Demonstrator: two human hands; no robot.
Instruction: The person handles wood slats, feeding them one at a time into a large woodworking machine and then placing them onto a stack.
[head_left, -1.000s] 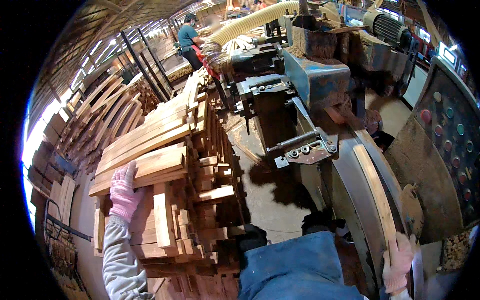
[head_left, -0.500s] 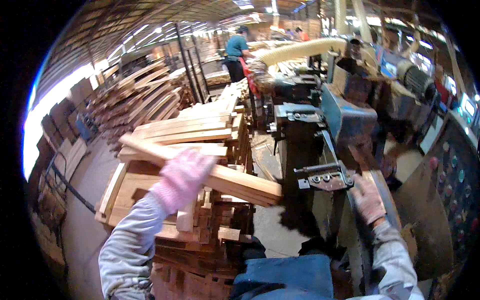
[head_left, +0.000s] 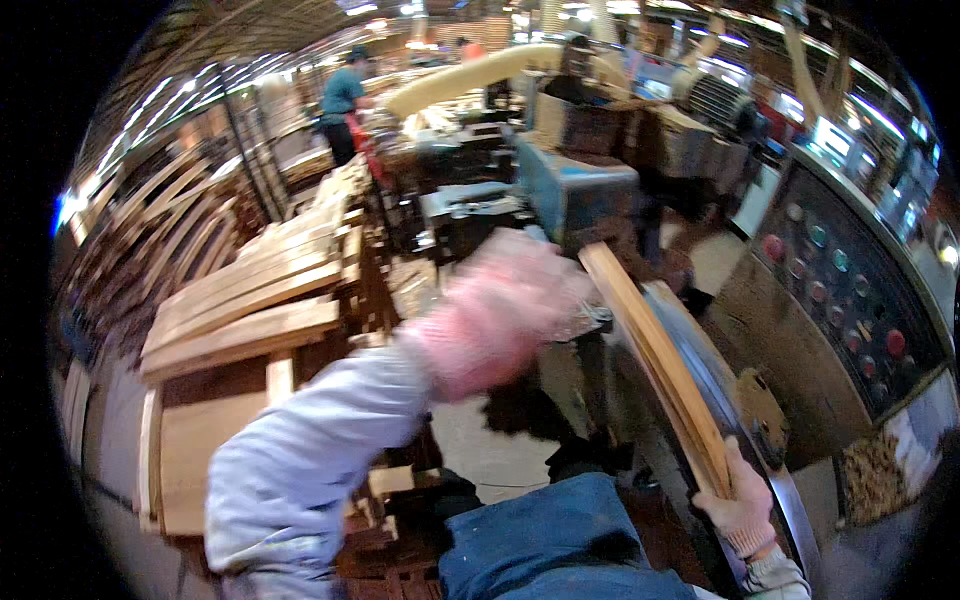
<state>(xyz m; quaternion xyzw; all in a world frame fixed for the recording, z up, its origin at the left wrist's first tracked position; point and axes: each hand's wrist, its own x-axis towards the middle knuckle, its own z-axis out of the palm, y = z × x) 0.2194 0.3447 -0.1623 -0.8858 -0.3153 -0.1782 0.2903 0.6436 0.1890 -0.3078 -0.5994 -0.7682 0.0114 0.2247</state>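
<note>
Right now the wooden strip (head_left: 655,365) lies lengthwise on the machine's curved feed track (head_left: 745,470), lined up toward the blue housing (head_left: 575,195). Her gloved right hand (head_left: 742,505) grips its near end; the left hand (head_left: 495,305), blurred, reaches its far end, grip unclear.

This is a woodworking factory hall, shown by stacks of sawn wooden slats (head_left: 240,310) on pallets, heavy woodworking machinery (head_left: 575,195), a control panel (head_left: 850,290) studded with coloured buttons, and a broad dust-extraction duct (head_left: 470,75) overhead.
</note>
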